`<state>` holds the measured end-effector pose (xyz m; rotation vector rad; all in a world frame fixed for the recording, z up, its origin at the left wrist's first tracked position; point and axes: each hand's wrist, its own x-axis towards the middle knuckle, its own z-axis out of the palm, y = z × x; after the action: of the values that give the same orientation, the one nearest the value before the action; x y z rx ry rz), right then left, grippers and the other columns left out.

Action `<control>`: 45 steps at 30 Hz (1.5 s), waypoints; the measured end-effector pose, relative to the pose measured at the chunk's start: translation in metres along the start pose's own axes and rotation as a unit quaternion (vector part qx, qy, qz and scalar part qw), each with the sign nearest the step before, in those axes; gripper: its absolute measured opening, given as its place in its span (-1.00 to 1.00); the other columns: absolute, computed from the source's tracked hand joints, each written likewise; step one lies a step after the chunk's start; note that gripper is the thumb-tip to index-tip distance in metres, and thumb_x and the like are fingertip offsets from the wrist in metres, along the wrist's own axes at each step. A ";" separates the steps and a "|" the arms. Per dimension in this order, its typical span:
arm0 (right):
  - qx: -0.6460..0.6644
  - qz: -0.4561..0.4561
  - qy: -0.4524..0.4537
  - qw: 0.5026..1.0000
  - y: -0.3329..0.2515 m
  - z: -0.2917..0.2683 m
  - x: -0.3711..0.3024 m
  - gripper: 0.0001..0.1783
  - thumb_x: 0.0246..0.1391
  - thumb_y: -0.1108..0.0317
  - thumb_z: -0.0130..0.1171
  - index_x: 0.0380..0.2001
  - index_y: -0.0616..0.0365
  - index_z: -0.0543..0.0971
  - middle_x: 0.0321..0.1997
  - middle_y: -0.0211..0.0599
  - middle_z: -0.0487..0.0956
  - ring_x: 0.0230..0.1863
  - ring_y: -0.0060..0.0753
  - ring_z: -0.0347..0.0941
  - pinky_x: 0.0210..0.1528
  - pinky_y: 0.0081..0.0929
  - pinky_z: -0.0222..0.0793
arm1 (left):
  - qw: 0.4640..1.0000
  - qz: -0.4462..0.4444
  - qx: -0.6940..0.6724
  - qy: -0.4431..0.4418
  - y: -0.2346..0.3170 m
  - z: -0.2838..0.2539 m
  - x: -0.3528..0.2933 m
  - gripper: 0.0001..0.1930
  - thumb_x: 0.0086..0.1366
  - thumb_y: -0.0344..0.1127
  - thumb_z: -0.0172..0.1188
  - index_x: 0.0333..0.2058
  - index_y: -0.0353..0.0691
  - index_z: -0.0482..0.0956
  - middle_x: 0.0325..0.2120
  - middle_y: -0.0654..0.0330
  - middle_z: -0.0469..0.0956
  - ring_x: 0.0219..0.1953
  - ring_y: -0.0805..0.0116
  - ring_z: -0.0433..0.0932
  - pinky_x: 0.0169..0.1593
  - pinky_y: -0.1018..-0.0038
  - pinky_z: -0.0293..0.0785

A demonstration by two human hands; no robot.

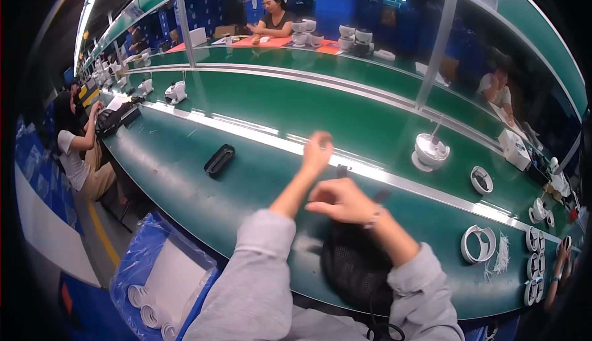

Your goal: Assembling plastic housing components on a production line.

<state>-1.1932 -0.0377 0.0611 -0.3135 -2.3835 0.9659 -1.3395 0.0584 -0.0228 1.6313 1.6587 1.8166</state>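
Note:
My left hand (317, 153) is stretched out over the metal rail at the bench's far edge, its fingers loosely bent and smeared by motion. Nearer to me, my right hand (343, 200) hovers above a black mesh bag (354, 261), thumb pointing left; its other fingers are turned under and hidden. No object shows in either hand. The bag lies on the green bench before me, with a black strap end (343, 170) beyond it and a dark cord (372, 316) hanging at its near side. Left of my hands lies a black oblong case (219, 160).
A white rounded device (430, 152) stands on the green belt beyond the rail. To the right are a white ring (478, 244), white ties (501, 254) and several round parts (533, 266). A blue-lined bin (163, 267) stands lower left. Other people sit left, across and right.

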 end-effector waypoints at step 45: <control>-0.310 0.066 0.080 0.945 0.192 0.037 -0.096 -0.48 -0.06 0.12 -0.10 0.01 0.01 0.29 0.17 -0.26 0.14 0.21 -0.19 -0.05 0.20 -0.25 -0.15 | 0.883 0.264 -0.036 -0.386 0.008 0.037 -0.103 -0.65 0.02 -0.17 0.13 -0.18 -0.09 0.44 -0.06 0.23 0.35 0.13 0.20 0.14 0.16 0.01 -0.25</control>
<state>-1.1334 0.0397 -0.1331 -0.7586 -2.4772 0.1979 -1.2682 0.0018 -0.0835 2.4786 0.8315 1.0697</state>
